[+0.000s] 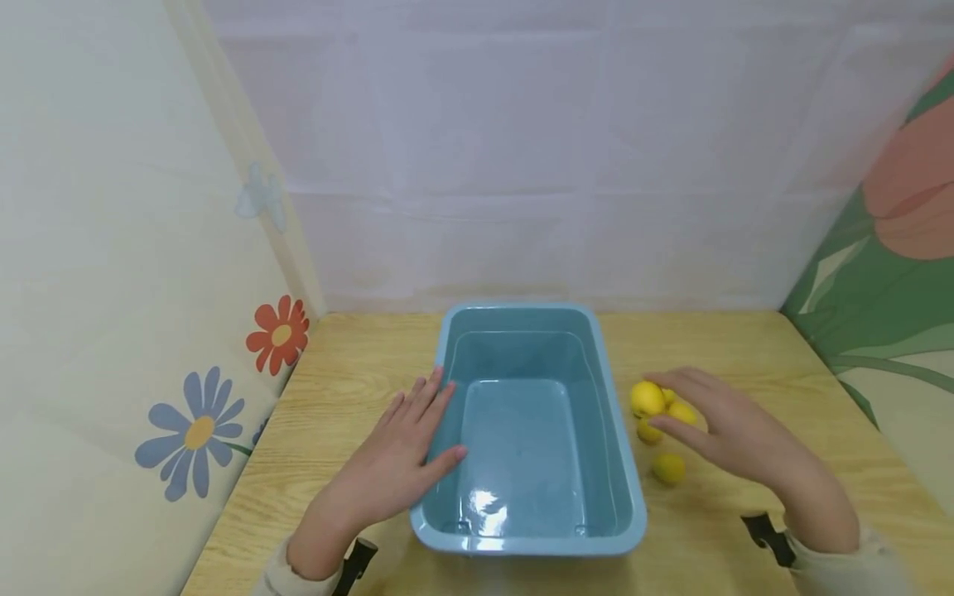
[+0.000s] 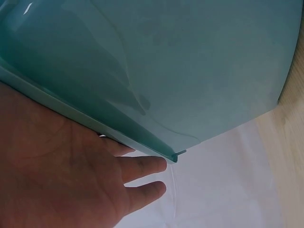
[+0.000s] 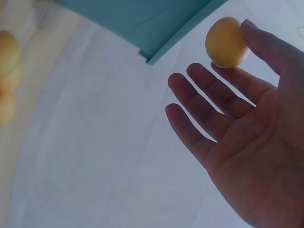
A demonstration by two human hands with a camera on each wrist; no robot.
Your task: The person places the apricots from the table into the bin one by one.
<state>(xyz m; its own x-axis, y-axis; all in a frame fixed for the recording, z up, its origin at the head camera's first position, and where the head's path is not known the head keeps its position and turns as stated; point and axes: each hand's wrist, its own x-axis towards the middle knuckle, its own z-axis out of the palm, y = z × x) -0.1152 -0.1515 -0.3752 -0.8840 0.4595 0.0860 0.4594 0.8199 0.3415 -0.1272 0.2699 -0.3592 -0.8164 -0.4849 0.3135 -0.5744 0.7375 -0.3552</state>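
Observation:
A blue plastic basin (image 1: pixel 525 546) stands upright in the middle of the table. My left hand (image 1: pixel 402 455) rests on its left rim with fingers straight and spread, the thumb reaching over the inner side; in the left wrist view the palm (image 2: pixel 61 166) lies along the basin rim (image 2: pixel 95 123). Right of the basin, my right hand (image 1: pixel 734 426) pinches a lemon (image 3: pixel 227 42) between thumb and index finger, above the table. The other fingers (image 3: pixel 194 99) extend loosely. Several more lemons (image 1: pixel 668 468) lie on the table beneath and beside this hand, partly hidden by it.
The wooden table (image 1: pixel 350 364) meets a white cloth backdrop (image 1: pixel 477 165) behind the basin. A flower-printed panel (image 1: pixel 97 314) borders the left side, and another printed panel (image 1: pixel 909 281) borders the right. The basin's walls rise between the two hands.

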